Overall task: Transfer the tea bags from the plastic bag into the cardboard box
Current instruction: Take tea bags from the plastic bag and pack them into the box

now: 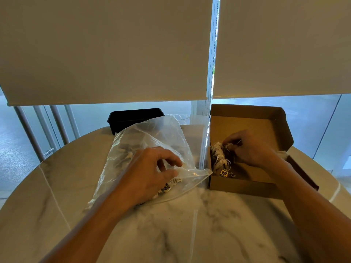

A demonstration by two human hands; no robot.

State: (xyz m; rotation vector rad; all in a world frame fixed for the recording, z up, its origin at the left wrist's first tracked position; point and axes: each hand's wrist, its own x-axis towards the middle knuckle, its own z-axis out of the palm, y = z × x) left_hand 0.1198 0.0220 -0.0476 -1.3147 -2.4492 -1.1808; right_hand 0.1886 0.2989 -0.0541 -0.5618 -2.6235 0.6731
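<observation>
the left hand is laid on the bag, its fingers curled and the film pinched near the open mouth between thumb and forefinger. the right hand is reached into the box, fingers curled on the strings of a tea bag; the grip itself is partly hidden, so a pinch is only likely. a row of tea bags is packed along the box's left wall, its long axis running from the near side to the far side, with paper tags trailed at the near end. more tea bags are seen inside the bag under the left hand. the bag is laid with its mouth pointed right, touching the box's near left corner. the box lid is stood open at the back. both are set on a marble table; a black tray is placed behind the bag.
</observation>
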